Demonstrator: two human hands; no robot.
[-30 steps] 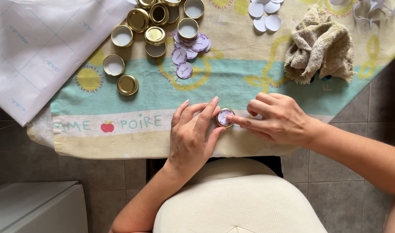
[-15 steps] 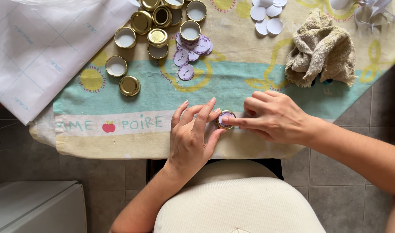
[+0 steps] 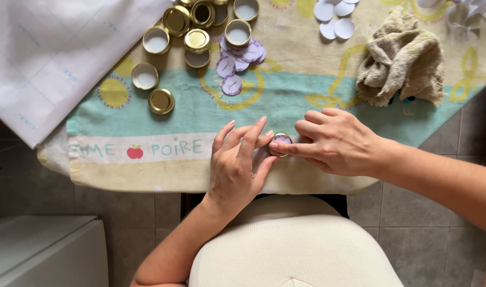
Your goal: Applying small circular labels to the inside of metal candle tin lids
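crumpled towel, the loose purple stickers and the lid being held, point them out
crumpled towel (image 3: 401,59), head view, middle of the beige folds
loose purple stickers (image 3: 232,85), head view, on the lowest sticker of the pile
lid (image 3: 282,140), head view, on its purple-stickered top between both hands

Glossy gold metal lids (image 3: 162,101), matt paper stickers (image 3: 232,85), rough beige terry rag (image 3: 402,61).

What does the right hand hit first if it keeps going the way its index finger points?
The right hand points left, fingertip pressed on the labelled lid. Straight past it, the first thing is the left hand, whose fingers hold that lid.
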